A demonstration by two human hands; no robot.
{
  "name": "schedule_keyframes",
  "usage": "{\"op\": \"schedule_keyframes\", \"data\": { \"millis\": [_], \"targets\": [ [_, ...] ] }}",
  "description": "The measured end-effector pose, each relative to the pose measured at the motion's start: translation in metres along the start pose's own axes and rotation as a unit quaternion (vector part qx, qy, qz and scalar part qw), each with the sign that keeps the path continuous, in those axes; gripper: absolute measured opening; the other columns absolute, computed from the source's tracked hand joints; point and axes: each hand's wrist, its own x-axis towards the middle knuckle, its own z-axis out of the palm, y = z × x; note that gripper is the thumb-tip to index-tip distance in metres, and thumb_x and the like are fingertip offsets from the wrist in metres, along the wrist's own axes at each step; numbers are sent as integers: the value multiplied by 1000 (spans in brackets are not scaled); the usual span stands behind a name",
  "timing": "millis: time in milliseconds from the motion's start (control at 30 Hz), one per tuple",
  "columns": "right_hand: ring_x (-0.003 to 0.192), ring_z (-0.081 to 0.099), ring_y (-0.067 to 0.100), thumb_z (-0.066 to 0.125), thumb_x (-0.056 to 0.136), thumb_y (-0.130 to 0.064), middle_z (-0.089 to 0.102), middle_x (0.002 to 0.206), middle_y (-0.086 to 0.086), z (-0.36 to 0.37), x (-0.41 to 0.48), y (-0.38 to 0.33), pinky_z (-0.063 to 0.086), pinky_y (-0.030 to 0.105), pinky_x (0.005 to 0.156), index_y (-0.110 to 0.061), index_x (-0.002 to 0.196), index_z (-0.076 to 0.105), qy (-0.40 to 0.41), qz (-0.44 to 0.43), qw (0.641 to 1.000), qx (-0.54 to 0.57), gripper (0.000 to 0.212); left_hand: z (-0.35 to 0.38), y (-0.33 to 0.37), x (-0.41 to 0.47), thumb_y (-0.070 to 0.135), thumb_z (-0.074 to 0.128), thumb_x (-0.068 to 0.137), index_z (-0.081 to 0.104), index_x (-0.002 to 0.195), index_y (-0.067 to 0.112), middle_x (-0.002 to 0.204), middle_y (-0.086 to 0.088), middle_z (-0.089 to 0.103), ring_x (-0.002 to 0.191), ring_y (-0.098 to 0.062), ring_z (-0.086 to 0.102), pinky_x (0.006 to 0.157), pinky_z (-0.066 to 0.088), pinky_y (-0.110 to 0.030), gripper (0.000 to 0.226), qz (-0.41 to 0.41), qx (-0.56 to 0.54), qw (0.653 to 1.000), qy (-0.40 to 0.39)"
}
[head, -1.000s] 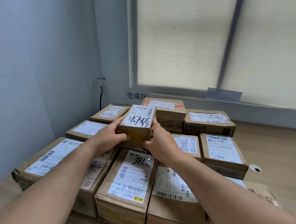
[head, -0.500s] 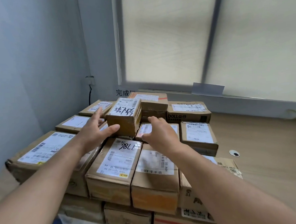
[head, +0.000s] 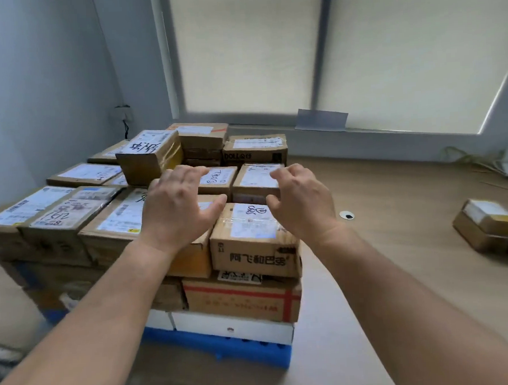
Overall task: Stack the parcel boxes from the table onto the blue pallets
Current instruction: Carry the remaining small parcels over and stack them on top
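Grip: your left hand (head: 180, 208) and right hand (head: 302, 201) both hold nothing, fingers loose, hovering over the stack (head: 254, 242).
Marker-scribbled parcel box (head: 149, 156): sits on top, back left, just past your left fingers.
Blue pallet (head: 225, 345): under the whole stack.
Loose boxes (head: 490, 227): off to your right.

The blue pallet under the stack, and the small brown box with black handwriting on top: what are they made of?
The blue pallet looks like moulded plastic: uniform bright blue, with formed openings along its edge. The small brown box looks like matt cardboard, with a white paper label on top and glossy tape on its side; corrugation is too blurred to confirm.
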Motion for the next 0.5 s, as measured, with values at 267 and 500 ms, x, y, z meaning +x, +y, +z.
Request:
{"op": "schedule_keyframes", "data": {
  "millis": [267, 500],
  "targets": [
    [106, 56, 30, 57, 86, -21, 59, 119, 10, -55, -95, 120, 46, 36, 80, -12, 123, 59, 49, 39, 997, -46, 38, 33, 164, -33, 52, 52, 82, 55, 125, 15, 121, -8, 59, 115, -26, 52, 96, 42, -41, 57, 8, -122, 992, -14],
    [86, 63, 35, 71, 69, -16, 67, 100, 15, -84, -171, 217, 49, 36, 70, -7, 109, 67, 69, 108, 990, -61, 41, 67, 292, -69, 62, 39, 76, 58, 124, 16, 120, -4, 61, 113, -24, 54, 93, 41, -36, 69, 28, -181, 982, -48]
  ]
}}
